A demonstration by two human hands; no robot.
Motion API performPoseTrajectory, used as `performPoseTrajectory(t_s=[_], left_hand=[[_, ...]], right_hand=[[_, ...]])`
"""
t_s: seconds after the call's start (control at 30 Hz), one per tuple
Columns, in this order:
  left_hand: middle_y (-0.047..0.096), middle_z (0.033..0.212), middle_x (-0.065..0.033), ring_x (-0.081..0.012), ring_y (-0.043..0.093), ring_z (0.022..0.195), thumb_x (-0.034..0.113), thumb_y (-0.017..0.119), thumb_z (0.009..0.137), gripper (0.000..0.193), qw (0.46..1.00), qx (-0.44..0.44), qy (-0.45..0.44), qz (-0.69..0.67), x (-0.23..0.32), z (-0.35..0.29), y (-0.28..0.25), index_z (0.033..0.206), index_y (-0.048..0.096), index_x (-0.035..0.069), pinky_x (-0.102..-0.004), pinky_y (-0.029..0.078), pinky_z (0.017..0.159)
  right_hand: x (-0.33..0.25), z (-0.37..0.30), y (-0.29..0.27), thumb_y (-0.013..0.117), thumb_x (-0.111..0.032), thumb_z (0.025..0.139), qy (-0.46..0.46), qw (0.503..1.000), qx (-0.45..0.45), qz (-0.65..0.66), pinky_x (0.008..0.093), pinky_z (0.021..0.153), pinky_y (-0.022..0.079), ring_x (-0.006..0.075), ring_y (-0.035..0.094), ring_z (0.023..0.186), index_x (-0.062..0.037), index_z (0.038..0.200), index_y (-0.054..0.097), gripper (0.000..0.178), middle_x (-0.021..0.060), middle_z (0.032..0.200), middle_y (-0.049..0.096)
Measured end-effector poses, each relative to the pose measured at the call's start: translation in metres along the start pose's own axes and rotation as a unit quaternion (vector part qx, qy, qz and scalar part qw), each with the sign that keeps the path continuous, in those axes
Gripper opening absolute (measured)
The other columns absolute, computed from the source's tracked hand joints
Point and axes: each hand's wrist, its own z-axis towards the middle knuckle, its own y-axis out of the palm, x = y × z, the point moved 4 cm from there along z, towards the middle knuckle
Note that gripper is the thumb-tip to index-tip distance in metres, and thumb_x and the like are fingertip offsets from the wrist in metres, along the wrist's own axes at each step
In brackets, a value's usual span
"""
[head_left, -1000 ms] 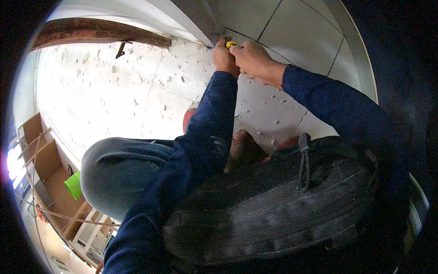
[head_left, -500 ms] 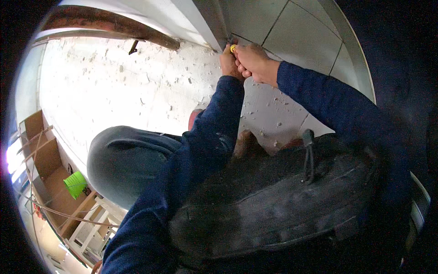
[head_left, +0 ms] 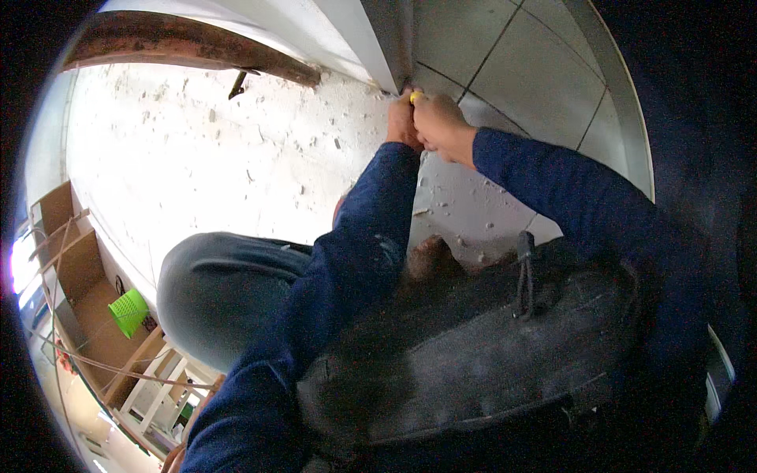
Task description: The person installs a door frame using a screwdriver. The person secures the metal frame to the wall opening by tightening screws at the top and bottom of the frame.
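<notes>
Both my hands meet low at the foot of a grey upright post, where the wall meets the tiled floor. My right hand is closed around a small yellow-ended tool; only its yellow end shows, so its exact kind is hidden. Pressed against it on the left is my left hand, its fingers curled at the base of the post. What those fingers grip, if anything, is out of sight behind the hand.
Plaster crumbs litter the pale floor. A rusty brown beam lies at the far left, with a small black piece beside it. Lower left are a brown shelf unit, a green perforated basket and thin cables.
The whole view has shifted slightly, so post and hands appear a little lower and to the right. Both hands stay together at the post's foot, with less of the yellow end showing.
</notes>
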Motion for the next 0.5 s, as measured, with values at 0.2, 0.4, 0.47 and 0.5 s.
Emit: performPoseTrajectory(t_s=[0.2,0.4,0.47,0.5], left_hand=[[0.058,0.07,-0.0041,-0.0198,0.056,0.057,0.04,0.045,0.103,0.038,0.993,0.045,0.086,0.063,0.001,-0.005,0.008,0.085,0.06,0.01,-0.0385,0.044,0.052],[0.06,0.075,-0.0022,-0.0162,0.054,0.059,0.038,0.051,0.1,0.032,0.979,0.088,0.156,0.102,-0.01,-0.026,0.03,0.094,0.067,0.01,-0.0346,0.042,0.05],[0.061,0.081,-0.002,-0.014,0.051,0.06,0.037,0.053,0.098,0.032,0.954,0.118,0.186,0.204,0.0,-0.029,0.025,0.104,0.072,0.012,-0.0311,0.041,0.051],[0.061,0.081,-0.002,-0.014,0.051,0.06,0.037,0.053,0.098,0.032,0.954,0.119,0.185,0.204,0.0,-0.031,0.027,0.104,0.072,0.012,-0.0311,0.041,0.051]], right_hand=[[-0.001,-0.001,-0.021,0.04,-0.047,0.102,-0.02,0.998,-0.047,0.026,0.0413,0.037,0.033,0.0197,0.046,0.039,-0.0039,0.079,0.061,0.054,0.0053,0.056,0.054],[0.015,0.001,-0.049,0.05,-0.04,0.1,-0.163,0.982,0.002,-0.1,0.0452,0.06,0.049,0.0292,0.061,0.061,-0.0004,0.089,0.065,0.044,0.0139,0.069,0.063],[0.018,0.004,-0.059,0.052,-0.038,0.099,-0.225,0.966,0.02,-0.128,0.0448,0.069,0.05,0.0311,0.064,0.072,0.0002,0.096,0.065,0.04,0.0168,0.078,0.066],[0.015,0.003,-0.064,0.054,-0.036,0.098,-0.281,0.946,0.037,-0.158,0.0444,0.078,0.05,0.0329,0.066,0.083,0.0008,0.103,0.065,0.039,0.0197,0.088,0.068]])
